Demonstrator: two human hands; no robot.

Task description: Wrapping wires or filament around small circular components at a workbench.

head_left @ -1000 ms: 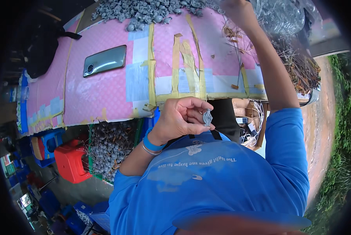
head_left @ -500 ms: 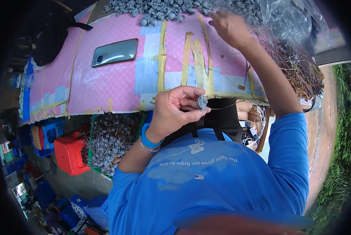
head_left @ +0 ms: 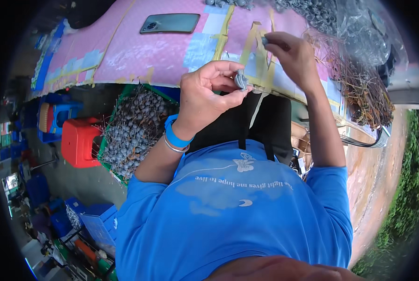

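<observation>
Left hand (head_left: 204, 89) and right hand (head_left: 296, 56), each with a small grey piece

I see the left hand nearly closed, thumb and forefinger pinching a curved grey piece (head_left: 240, 79) by its ends, just above the near edge of the bench (head_left: 125, 56). The right hand is farther out and to the right, above the bench, its thumb and fingertips drawn together on a smaller greyish bit (head_left: 264, 40); blur keeps me from telling its shape.

I judge the left piece light and stiff, like moulded plastic, with smooth faces that may slip and thin rims that could chip. I would take hold at its two ends, pressing gently, leaving the broad face free.

More grey pieces (head_left: 312, 11) are heaped at the far right, beside a clear plastic bag (head_left: 364, 40). A phone (head_left: 169, 23) lies on the far left; thin brown stems (head_left: 359, 91) bunch on the right.
</observation>
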